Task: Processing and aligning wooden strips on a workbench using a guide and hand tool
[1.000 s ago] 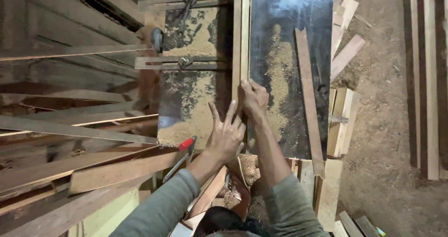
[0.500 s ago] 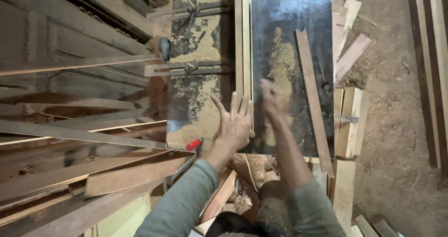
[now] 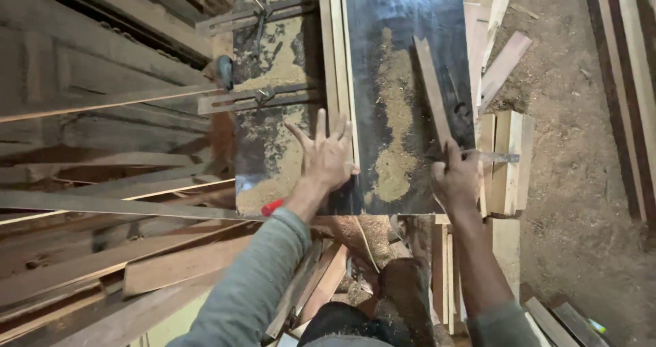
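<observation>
The right hand (image 3: pixel 456 177) is closing its grip around the near end of a narrow wooden strip (image 3: pixel 432 90) at the near right corner of the dark table (image 3: pixel 410 19); the fingers are curled over the wood, and the strip is running away from the person, lying flat on the tabletop and angling slightly leftward. The left hand (image 3: pixel 328 157) is gripping nothing: it is lying spread, fingers wide apart, palm down against the near end of a pale wooden rail (image 3: pixel 333 46) that is running lengthwise along the table.

Nearest the person, below the table edge, offcuts and thin slats (image 3: pixel 321 278) are lying in a heap around the legs. A small red object (image 3: pixel 272 207) is poking out at the table's near left edge, just beside the left forearm. Between the two hands, a patch of sawdust (image 3: pixel 396 135) is covering the dark surface. To the right of the right hand, a stack of short light boards (image 3: pixel 509 162) is sitting just beside the table, with a thin metal piece (image 3: pixel 499 157) crossing it. On the left, long planks (image 3: pixel 102 203) are crowding in beside the table. Farther off, metal bars with clamps (image 3: pixel 260 95) are lying across the sawdust-strewn left part, and loose boards (image 3: pixel 502 63) are lying on the dirt floor (image 3: pixel 574 114) beyond.
</observation>
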